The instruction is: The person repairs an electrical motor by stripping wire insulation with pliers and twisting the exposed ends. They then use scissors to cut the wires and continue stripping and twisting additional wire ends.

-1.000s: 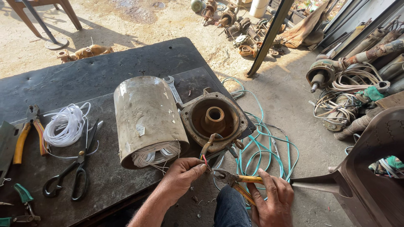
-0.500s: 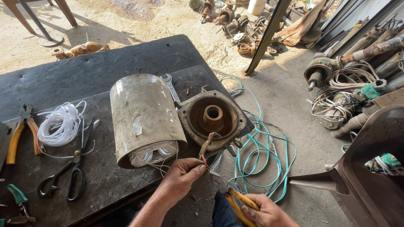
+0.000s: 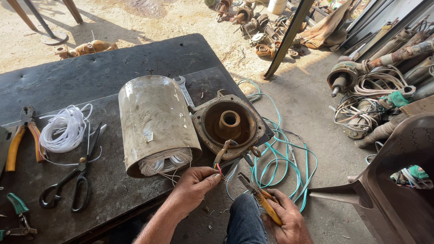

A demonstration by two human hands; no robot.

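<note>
Bench (image 3: 113, 72) dark, carries all. Stator (image 3: 156, 124) lies on side mid-bench, windings facing us. End cover (image 3: 229, 124) right of stator, touching it. Our left hand (image 3: 192, 187) below stator, pinched shut on wire ends (image 3: 218, 168) coming off cover. Our right hand (image 3: 282, 219) clamped on pliers (image 3: 260, 199), right of wires. We judge: wire-trimming step; next wants pliers brought onto pinched ends.

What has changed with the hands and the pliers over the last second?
The right hand drew the yellow-handled pliers down and away from the wires, then lifted them a little again, still gripping them. The left hand kept pinching the wires at the end cover. The motor housing, scissors and white cord stayed put.
</note>
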